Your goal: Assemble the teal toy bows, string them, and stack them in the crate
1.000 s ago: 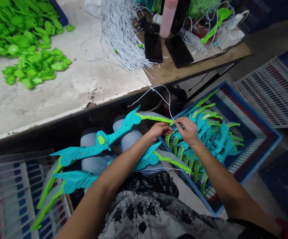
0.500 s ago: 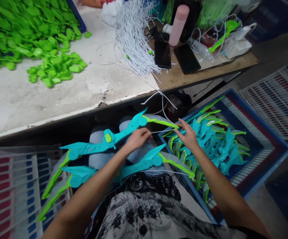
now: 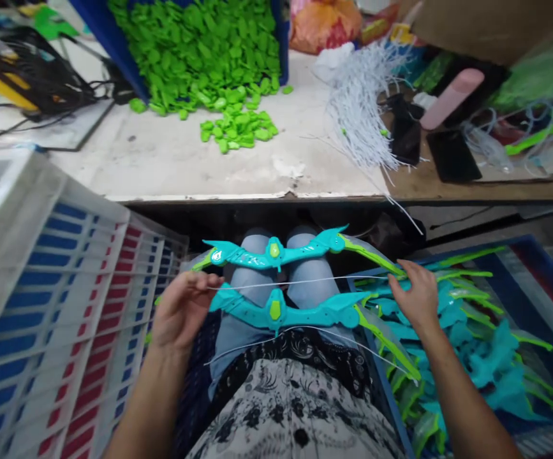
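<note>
Two teal toy bows with lime-green limbs lie across my lap. The upper bow (image 3: pixel 276 252) has a white string (image 3: pixel 300 281) stretched under it. My left hand (image 3: pixel 180 309) is closed, pinching the string's left end by the bow's left limb. My right hand (image 3: pixel 417 296) rests closed on the bow's right green limb, where the string's other end runs. The lower bow (image 3: pixel 286 312) lies nearer my body with its own string hanging slack over the patterned cloth.
A blue crate (image 3: pixel 534 255) at my right holds several finished teal bows (image 3: pixel 477 344). White slatted crates (image 3: pixel 51 287) stand at my left. On the worktable (image 3: pixel 199 166) lie small green plastic parts (image 3: pixel 238 124), a bundle of white strings (image 3: pixel 357 108), two phones and a pink bottle (image 3: pixel 451 99).
My left hand moved from the bow's right end to its left limb, drawing the string taut along the bow. The view swung left; the bows now lie level across my lap.
</note>
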Demonstrator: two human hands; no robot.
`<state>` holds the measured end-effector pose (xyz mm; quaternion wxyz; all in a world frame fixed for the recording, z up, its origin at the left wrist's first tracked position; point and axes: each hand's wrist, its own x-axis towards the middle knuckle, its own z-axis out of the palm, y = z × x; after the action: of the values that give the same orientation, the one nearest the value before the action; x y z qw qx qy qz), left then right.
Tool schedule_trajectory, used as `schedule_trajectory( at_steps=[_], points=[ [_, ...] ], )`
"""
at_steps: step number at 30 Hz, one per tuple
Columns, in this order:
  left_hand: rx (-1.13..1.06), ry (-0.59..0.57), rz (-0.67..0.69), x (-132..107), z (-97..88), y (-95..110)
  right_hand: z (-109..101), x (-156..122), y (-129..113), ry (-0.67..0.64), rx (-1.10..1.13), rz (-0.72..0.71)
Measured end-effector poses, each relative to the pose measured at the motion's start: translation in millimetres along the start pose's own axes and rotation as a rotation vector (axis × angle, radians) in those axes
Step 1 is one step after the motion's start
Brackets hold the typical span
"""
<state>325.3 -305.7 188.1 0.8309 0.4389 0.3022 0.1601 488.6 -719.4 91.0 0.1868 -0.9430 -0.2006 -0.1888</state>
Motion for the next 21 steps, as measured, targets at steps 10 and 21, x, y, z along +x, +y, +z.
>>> schedule_trajectory(
  at_steps=[10, 21],
  points=[
    [0.151, -0.191, -0.094, -22, 37.9, -38, 97, 69, -254, -0.563, 0.168, -0.760],
    [0.248, 0.418, 0.280, 27, -36.6, 6, 95, 132, -197, -1.052, 0.591, -0.489]
  ],
)
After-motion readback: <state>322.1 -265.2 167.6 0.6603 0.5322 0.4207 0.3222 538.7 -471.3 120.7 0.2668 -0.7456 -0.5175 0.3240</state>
